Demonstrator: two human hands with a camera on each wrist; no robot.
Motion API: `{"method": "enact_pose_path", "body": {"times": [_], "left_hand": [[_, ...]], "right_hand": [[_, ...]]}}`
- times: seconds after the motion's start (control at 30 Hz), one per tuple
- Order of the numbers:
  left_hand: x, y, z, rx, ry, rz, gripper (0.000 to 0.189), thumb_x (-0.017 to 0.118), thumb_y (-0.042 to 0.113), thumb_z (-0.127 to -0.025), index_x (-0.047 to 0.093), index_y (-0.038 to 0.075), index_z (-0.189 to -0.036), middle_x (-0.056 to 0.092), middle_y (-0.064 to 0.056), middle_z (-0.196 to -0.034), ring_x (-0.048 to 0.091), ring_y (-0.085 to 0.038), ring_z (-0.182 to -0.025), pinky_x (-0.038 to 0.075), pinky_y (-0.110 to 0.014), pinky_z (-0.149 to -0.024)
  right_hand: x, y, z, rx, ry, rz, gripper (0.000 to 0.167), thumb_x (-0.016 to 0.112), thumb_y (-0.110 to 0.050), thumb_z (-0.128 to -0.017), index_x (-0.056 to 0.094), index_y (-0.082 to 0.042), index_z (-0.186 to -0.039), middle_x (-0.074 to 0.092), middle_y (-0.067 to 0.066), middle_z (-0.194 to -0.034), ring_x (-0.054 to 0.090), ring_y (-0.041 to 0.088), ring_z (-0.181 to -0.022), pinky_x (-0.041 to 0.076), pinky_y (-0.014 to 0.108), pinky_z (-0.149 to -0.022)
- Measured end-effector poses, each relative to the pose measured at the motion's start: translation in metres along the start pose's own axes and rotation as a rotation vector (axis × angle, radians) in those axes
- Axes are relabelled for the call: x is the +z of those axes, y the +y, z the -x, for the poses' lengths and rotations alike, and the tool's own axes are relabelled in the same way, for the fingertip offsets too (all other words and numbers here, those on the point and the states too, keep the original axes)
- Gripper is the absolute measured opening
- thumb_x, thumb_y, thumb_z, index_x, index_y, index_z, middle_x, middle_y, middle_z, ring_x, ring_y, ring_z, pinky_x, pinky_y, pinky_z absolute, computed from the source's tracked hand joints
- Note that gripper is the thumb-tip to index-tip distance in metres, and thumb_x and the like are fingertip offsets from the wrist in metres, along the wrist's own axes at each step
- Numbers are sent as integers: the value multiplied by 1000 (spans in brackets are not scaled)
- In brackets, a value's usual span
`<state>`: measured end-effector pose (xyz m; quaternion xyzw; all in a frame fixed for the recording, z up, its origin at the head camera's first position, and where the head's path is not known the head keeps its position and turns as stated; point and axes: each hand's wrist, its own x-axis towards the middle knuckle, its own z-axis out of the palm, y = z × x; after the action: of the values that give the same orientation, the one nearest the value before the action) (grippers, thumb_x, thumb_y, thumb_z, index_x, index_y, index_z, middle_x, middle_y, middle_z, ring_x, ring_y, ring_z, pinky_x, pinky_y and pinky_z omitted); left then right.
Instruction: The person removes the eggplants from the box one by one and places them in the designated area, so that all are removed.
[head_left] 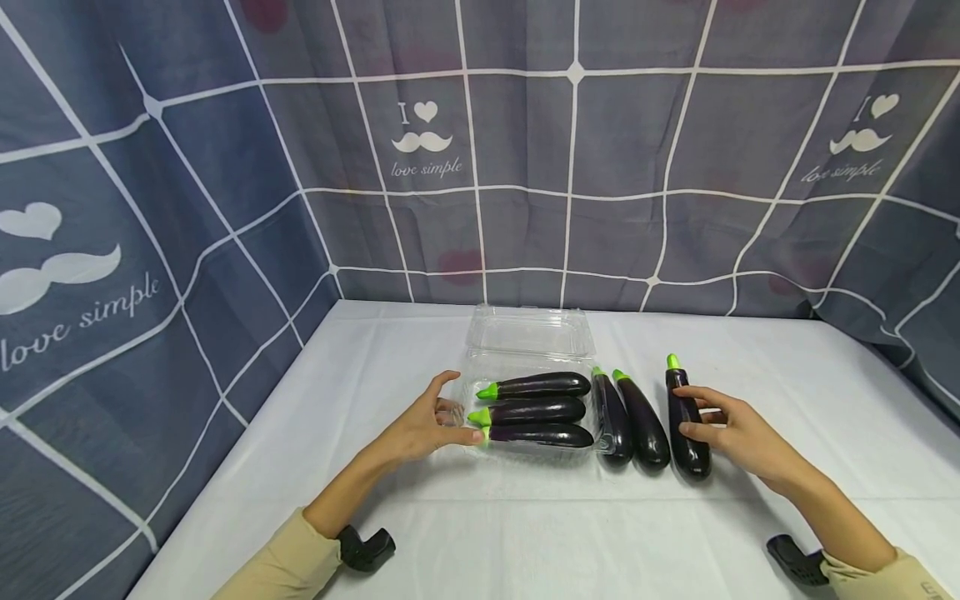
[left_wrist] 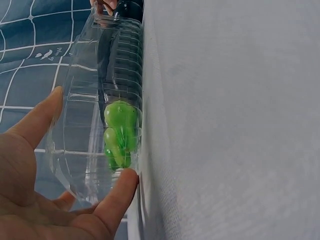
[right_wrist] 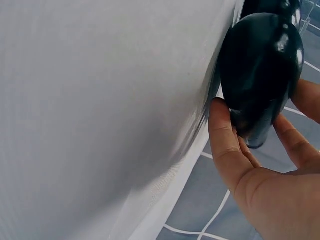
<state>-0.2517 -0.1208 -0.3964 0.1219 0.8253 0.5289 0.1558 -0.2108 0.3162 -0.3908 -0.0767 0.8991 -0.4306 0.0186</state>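
My left hand [head_left: 420, 425] holds the left end of a clear plastic clamshell box [head_left: 467, 385], thumb at the near corner and fingers spread along the end wall. Three dark eggplants [head_left: 542, 410] with bright green stem ends lie side by side in the box, stems toward that hand. In the left wrist view the green stem ends [left_wrist: 120, 116] show through the clear wall. Right of the box, my right hand [head_left: 738, 429] grips a separate eggplant [head_left: 684, 417], its stem pointing away from me. The right wrist view shows the thumb and fingers either side of this eggplant [right_wrist: 262, 70].
The box's clear lid [head_left: 529, 333] stands open at the back. Two more eggplants [head_left: 643, 421] lie between the box and my right hand, the nearer one right against the box's side. All rests on a white-covered table [head_left: 540, 542]; a grid-patterned curtain [head_left: 517, 233] borders its back.
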Motion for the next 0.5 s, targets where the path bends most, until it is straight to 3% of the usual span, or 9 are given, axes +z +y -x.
{"method": "enact_pose_path", "body": {"times": [0.2, 0.5], "left_hand": [[-1, -1, 0, 1, -2, 6, 106, 86, 34, -76, 19, 20, -156, 51, -16, -129, 55, -25, -109, 46, -44, -86], [0, 0, 1, -4, 7, 3, 106, 87, 34, -75, 19, 19, -156, 50, -16, -131, 54, -26, -113, 46, -46, -87]], "right_hand": [[0, 1, 0, -13, -5, 13, 57, 69, -18, -94, 47, 1, -142, 50, 28, -130, 54, 31, -109, 50, 29, -74], [1, 1, 1, -2, -18, 29, 54, 67, -21, -95, 48, 1, -141, 53, 25, -129, 56, 26, -107, 49, 30, -74]]}}
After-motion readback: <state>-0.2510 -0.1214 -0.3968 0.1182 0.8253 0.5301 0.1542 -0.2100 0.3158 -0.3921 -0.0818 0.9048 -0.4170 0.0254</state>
